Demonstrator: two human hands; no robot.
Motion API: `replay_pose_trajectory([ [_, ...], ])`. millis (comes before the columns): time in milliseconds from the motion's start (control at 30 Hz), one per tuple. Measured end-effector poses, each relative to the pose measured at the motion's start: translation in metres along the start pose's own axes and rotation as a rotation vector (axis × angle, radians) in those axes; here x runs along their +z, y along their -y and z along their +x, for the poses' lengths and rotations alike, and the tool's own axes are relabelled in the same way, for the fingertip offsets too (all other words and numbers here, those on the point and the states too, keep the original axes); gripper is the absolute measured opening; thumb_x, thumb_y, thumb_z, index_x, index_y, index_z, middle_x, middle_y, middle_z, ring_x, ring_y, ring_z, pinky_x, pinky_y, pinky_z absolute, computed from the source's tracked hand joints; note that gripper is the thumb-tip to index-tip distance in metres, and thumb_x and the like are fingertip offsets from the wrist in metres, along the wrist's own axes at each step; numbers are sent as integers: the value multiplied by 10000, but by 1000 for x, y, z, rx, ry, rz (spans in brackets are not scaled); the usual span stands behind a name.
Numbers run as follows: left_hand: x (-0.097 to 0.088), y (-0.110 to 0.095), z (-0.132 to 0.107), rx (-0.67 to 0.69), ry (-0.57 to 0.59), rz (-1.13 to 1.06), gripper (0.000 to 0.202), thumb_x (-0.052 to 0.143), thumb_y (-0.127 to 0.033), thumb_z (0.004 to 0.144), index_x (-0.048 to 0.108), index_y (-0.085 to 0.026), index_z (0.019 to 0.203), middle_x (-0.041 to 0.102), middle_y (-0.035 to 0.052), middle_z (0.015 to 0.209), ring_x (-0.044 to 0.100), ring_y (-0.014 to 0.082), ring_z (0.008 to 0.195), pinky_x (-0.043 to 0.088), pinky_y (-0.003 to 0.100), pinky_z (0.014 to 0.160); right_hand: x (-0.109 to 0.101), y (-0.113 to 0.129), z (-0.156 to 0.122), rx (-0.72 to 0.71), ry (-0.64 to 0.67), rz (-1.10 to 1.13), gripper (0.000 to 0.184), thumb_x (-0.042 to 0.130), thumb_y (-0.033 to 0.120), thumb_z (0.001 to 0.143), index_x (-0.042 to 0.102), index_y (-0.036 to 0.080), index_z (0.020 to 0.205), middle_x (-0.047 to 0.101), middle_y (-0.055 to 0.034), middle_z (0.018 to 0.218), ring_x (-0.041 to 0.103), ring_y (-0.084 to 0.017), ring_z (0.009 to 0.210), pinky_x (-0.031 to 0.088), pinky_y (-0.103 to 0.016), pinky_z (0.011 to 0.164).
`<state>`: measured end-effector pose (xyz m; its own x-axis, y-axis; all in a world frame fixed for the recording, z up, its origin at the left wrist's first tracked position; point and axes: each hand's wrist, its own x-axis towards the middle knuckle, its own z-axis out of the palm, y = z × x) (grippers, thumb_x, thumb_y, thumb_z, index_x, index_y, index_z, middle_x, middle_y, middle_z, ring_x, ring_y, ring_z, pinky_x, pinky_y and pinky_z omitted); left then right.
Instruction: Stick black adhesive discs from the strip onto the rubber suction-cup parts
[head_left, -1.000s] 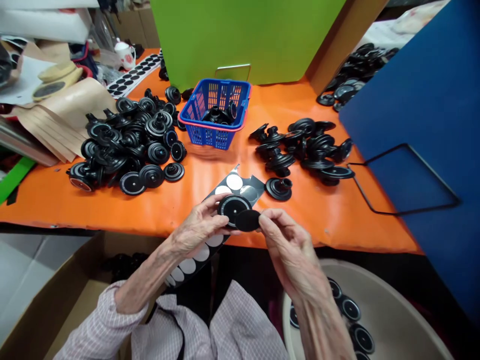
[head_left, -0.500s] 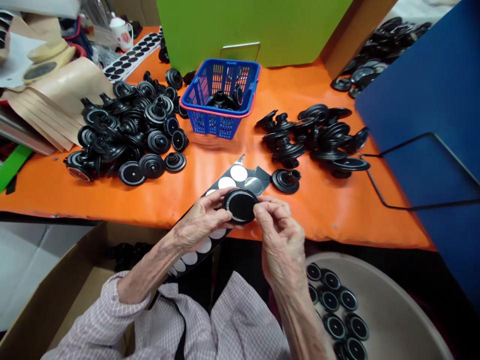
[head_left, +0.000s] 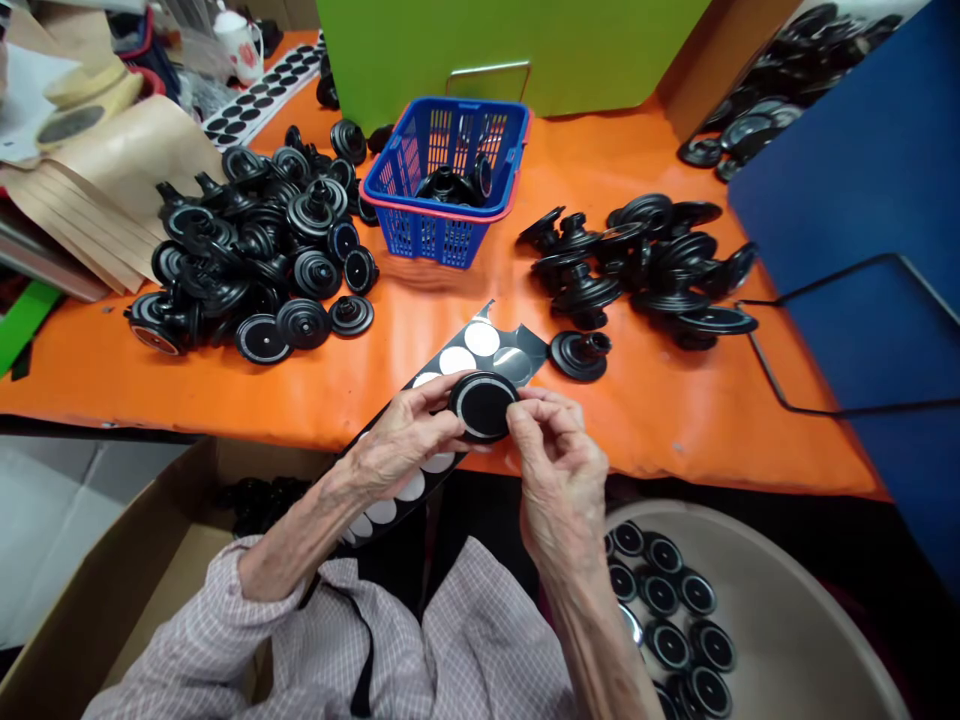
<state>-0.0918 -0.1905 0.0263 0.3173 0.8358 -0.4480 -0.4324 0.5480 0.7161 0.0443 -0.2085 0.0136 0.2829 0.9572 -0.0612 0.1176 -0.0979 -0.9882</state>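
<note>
In my left hand (head_left: 409, 435) is a round black disc part (head_left: 486, 408), its flat face with a pale ring turned up toward me. Fingers and thumb of that hand grip its left edge. My right hand (head_left: 559, 450) is closed in a pinch on the right edge of the same part. Under both hands lies a dark sticker sheet (head_left: 411, 487) with white round spots, reaching over the table's front edge. One black stemmed part (head_left: 580, 355) stands just beyond my right hand.
Piles of black parts lie left (head_left: 255, 250) and right (head_left: 652, 265) on the orange table (head_left: 450, 310). A blue basket (head_left: 427, 235) stands between them. Below are a round tub (head_left: 795, 610) holding parts and a cardboard box (head_left: 142, 560). Green (head_left: 510, 50) and blue (head_left: 840, 230) panels border the table.
The view has shifted slightly. Both hands keep their hold on the black disc part, with hardly any other movement. A shiny rim now shows in the tub beside my right forearm.
</note>
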Motion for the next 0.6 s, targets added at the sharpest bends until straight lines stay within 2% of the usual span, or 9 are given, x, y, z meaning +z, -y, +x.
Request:
replay_pose_trajectory([
  [200, -3, 7, 2, 35, 6, -18, 376, 694, -197, 748, 652, -143, 1118, 674, 103, 1096, 668, 201, 909, 566, 340, 777, 4, 0, -3, -58, -40, -98, 206, 587, 367, 832, 578, 188, 731, 553, -63, 1004, 581, -180, 936, 538, -326, 726],
  [333, -2, 9, 3, 53, -43, -9, 393, 733, -239, 740, 643, -132, 1107, 674, 109, 1085, 671, 205, 895, 569, 327, 746, 9, -6, -5, -181, -70, -225, 142, 530, 313, 881, 544, 204, 792, 566, -57, 985, 571, -191, 978, 534, -346, 740],
  [500, -1, 9, 1, 79, -81, -6, 363, 751, -249, 723, 652, -143, 1056, 671, 94, 1083, 673, 203, 889, 564, 326, 754, 12, -9, -7, -410, -122, -471, 87, 484, 240, 913, 507, 221, 831, 592, -53, 939, 582, -181, 926, 489, -390, 824],
  [600, -1, 9, 0, 84, -108, 3, 363, 750, -256, 721, 652, -148, 1053, 671, 88, 1080, 672, 203, 893, 564, 332, 767, 13, -10, -8, -447, -120, -510, 79, 472, 235, 920, 499, 226, 847, 587, -62, 935, 584, -190, 941, 487, -396, 826],
])
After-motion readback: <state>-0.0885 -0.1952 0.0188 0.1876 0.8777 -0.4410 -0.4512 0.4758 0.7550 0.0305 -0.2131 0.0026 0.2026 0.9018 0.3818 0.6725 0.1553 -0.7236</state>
